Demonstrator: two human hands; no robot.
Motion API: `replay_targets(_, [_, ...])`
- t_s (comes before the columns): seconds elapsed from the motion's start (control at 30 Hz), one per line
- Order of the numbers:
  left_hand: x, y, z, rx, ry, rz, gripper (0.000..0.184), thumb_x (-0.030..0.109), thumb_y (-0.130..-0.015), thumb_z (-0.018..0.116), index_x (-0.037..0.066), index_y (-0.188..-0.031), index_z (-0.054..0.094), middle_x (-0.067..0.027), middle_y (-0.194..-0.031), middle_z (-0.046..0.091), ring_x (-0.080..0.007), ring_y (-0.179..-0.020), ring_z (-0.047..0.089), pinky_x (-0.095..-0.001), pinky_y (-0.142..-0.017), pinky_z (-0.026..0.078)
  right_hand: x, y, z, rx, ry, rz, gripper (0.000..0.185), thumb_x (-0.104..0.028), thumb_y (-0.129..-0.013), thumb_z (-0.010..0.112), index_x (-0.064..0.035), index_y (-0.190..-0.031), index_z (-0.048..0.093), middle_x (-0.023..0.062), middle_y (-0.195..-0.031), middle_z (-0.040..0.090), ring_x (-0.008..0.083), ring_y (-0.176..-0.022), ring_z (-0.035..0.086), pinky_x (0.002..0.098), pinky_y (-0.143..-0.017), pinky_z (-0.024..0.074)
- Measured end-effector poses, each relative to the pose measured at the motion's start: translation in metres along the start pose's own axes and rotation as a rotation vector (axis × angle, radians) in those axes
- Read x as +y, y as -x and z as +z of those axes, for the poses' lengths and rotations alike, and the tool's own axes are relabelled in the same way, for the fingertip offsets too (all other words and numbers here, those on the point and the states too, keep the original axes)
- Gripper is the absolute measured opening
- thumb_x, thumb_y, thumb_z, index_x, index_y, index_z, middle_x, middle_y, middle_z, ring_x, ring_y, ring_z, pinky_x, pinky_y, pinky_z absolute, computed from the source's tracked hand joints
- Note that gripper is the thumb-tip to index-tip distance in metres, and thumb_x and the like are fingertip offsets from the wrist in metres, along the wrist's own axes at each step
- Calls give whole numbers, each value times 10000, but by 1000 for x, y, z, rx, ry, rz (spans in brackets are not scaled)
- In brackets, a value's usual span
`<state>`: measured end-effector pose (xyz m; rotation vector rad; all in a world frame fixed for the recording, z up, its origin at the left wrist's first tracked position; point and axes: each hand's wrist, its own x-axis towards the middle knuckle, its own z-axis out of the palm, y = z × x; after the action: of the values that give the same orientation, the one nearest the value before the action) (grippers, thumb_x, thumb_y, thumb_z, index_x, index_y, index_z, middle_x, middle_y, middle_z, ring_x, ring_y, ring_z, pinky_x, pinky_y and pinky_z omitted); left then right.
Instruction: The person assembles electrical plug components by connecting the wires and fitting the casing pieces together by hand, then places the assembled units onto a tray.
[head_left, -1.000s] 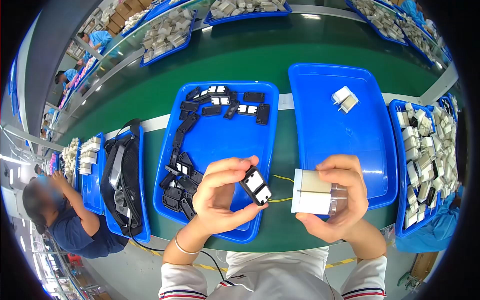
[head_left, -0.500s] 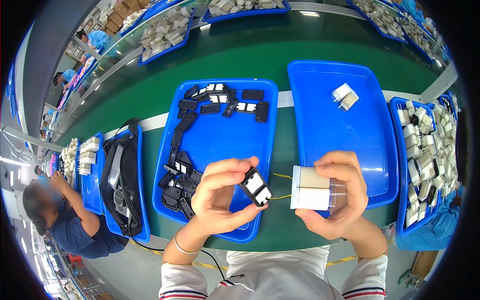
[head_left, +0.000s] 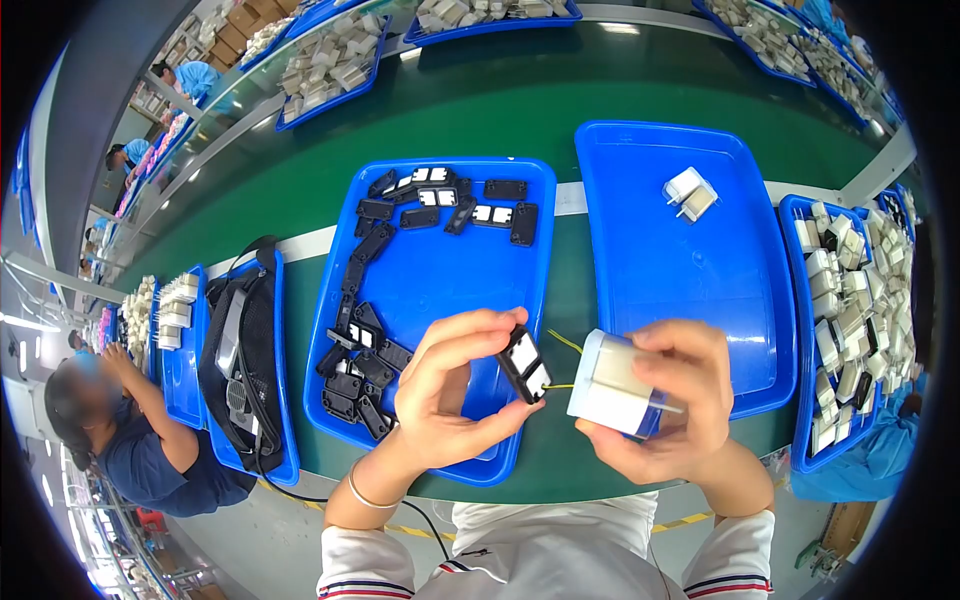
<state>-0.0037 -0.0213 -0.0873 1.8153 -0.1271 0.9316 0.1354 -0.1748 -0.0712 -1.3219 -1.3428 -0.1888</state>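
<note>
My left hand (head_left: 440, 400) pinches a black plastic cover (head_left: 512, 368) with two white rectangles on its face, between thumb and fingers. Opposite it, my right hand (head_left: 695, 400) grips a white and beige plug-like housing (head_left: 605, 380), tilted, with metal pins toward the palm. Thin yellow wires (head_left: 562, 386) stick out of the housing's near face; one reaches the lower end of the cover, though whether it is joined there I cannot tell. Both parts are held up above the gap between two blue trays, a short distance apart.
Black covers lie in the left blue tray (head_left: 440, 270). Two white housings (head_left: 690, 193) rest in the right blue tray (head_left: 690, 270). Housings fill another tray (head_left: 845, 320) at far right. A black bag (head_left: 240, 360) lies at left, near a seated person (head_left: 150, 440).
My right hand has tilted the housing, its left end now lower and turned. The cover in my left hand has rotated and shifted slightly right. The wires still span the gap.
</note>
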Motion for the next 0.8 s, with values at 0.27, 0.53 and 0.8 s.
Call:
replay_targets(0.27, [0, 1, 2, 2, 85, -113, 601, -68, -627, 744, -59, -1164, 476, -194, -1219, 445, -336, -1117, 505, -428, -947, 426, 1, 5, 5, -5, -19, -83, 479, -22, -569, 791, -30, -990, 563, 179, -1038, 531, 331, -874, 610, 344, -704, 519])
replay_targets(0.53, [3, -1, 2, -5, 140, -147, 591, -112, -656, 698, -32, -1188, 453, -176, -1236, 426, -329, -1150, 481, -425, -952, 427, 3, 3, 2, -109, 56, -102, 571, -71, -578, 808, -73, -1036, 467, 176, -1071, 475, 309, -899, 586, 370, -724, 540])
replay_targets(0.8, [1, 1, 4, 2, 197, -139, 570, -129, -673, 671, -25, -1181, 434, -172, -1247, 410, -330, -1162, 472, -418, -947, 437, 2, 5, 6, -27, 11, -85, 469, -56, -564, 817, -43, -941, 537, 186, -1065, 532, 323, -873, 622, 332, -686, 513])
